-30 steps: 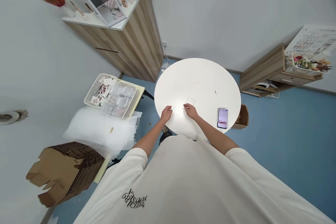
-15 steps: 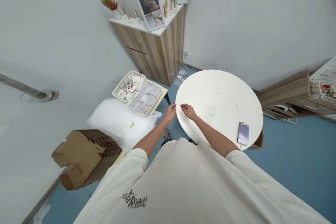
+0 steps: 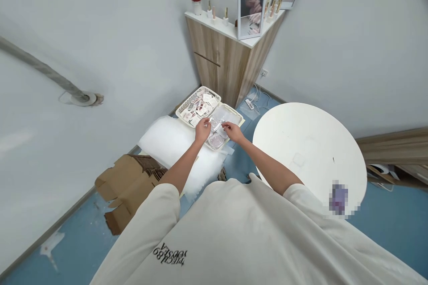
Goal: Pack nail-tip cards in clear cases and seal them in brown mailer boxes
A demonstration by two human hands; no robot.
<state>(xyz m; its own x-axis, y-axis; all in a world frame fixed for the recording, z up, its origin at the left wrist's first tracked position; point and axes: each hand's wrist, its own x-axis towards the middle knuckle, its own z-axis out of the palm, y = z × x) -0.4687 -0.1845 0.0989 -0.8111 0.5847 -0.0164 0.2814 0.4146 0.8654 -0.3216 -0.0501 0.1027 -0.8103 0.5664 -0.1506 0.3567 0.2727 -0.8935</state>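
Observation:
Both my hands are over a white basket [image 3: 241,121] that holds several clear, flat plastic cases. Between my fingers is one of these clear cases [image 3: 216,124], small and see-through, so its outline blends with those below. My left hand [image 3: 202,130] is closed at the case's left side, thumb and fingers pinched. My right hand [image 3: 233,131] has its fingers curled at the right side, where contact is hard to see. A second white basket [image 3: 181,106], with small printed cards [image 3: 201,106] in it, adjoins the first on its far left.
White foam sheeting [image 3: 167,136] lies nearer than the baskets, beside flattened brown cardboard boxes [image 3: 129,182]. A round white table [image 3: 307,129] stands at right, with a faint clear square piece [image 3: 298,159] on it. Behind is a wooden corner cabinet [image 3: 227,60]; cables [image 3: 257,98] lie on the floor.
My hands have moved from the round table's left edge to over the basket of clear cases, and a case is now between them. The view has turned left.

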